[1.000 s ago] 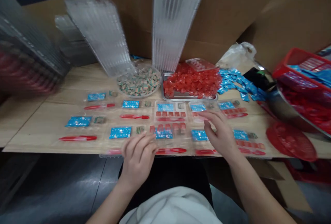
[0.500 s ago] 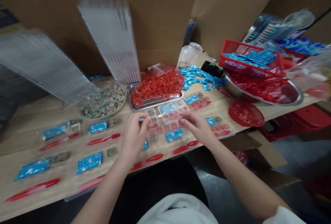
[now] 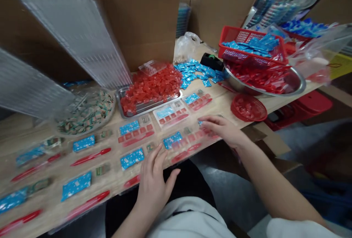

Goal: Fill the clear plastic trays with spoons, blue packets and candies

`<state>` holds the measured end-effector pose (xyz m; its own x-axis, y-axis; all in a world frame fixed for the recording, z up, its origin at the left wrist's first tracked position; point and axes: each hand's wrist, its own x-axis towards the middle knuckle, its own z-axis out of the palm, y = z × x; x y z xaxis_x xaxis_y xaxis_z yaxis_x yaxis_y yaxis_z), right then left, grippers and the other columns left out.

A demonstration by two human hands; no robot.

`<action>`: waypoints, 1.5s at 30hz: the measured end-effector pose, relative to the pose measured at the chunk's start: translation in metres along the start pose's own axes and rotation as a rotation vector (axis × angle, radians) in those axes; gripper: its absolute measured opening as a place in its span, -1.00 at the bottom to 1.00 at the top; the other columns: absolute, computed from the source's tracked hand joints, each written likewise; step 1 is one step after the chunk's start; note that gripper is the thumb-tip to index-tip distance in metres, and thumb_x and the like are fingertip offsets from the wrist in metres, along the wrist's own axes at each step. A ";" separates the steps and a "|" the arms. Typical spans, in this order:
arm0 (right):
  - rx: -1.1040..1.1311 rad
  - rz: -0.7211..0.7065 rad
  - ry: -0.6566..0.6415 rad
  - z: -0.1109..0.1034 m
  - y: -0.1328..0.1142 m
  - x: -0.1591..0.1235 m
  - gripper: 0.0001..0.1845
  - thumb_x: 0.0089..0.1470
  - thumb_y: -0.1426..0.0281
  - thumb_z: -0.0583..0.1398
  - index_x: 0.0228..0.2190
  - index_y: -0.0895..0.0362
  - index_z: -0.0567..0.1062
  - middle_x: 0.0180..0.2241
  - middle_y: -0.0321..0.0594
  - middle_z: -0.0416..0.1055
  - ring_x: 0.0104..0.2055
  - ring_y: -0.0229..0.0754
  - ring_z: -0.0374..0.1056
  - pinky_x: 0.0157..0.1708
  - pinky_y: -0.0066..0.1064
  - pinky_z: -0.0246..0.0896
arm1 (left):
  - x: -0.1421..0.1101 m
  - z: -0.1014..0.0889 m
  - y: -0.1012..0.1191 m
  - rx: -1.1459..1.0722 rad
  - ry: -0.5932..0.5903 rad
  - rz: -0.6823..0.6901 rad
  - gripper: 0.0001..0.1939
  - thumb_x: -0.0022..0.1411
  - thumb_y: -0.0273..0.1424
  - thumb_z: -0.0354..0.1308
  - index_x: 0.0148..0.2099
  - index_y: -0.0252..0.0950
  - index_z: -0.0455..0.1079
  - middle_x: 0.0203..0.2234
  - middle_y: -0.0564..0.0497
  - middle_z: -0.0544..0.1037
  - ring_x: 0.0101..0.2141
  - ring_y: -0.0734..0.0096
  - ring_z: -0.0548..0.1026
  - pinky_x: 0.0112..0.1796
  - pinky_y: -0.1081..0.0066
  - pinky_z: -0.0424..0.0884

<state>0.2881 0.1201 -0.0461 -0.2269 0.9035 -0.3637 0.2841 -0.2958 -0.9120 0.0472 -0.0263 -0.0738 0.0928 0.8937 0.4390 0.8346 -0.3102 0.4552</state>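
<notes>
My left hand (image 3: 156,179) is open at the table's front edge, thumb spread and fingertips close to a clear tray with a blue packet (image 3: 132,158). Nothing shows in it. My right hand (image 3: 224,130) is over the tray at the right end of the front row, fingers stretched to the left and slightly bent. They partly cover that tray's blue packet (image 3: 200,123); whether they touch it I cannot tell. Between my hands lies a filled tray with a blue packet (image 3: 172,140), red pieces and a red plastic knife (image 3: 186,153). Behind it sits another filled tray (image 3: 171,114).
Red wrapped pieces (image 3: 154,86) heap on a metal tray (image 3: 121,108). Left of it are a dish of small green-beige packets (image 3: 88,111) and tall stacks of clear trays (image 3: 74,29). To the right stand a red basket (image 3: 253,56), a metal bowl (image 3: 298,88) and a small red basket (image 3: 249,108).
The view has swung to the right. My hands have parted from the clear tray between them; the left drew back to the table edge, the right moved over the right-hand front tray.
</notes>
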 end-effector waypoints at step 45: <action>-0.870 -0.906 -0.101 0.145 -0.010 0.012 -0.76 0.14 0.28 0.05 -0.23 0.04 0.47 -0.23 -0.12 0.43 -0.20 -0.07 0.38 -0.21 -0.21 0.32 | -0.081 -0.154 -0.197 0.558 0.171 -0.747 -0.62 0.17 -0.35 0.08 0.03 -0.35 0.28 0.00 -0.27 0.34 0.02 0.01 0.31 -0.04 0.06 0.29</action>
<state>0.1475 0.0893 -0.0687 -0.7203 0.6357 0.2777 0.4992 0.7529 -0.4289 -0.2087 -0.0873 -0.0799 -0.6143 0.7250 0.3115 0.7891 0.5620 0.2479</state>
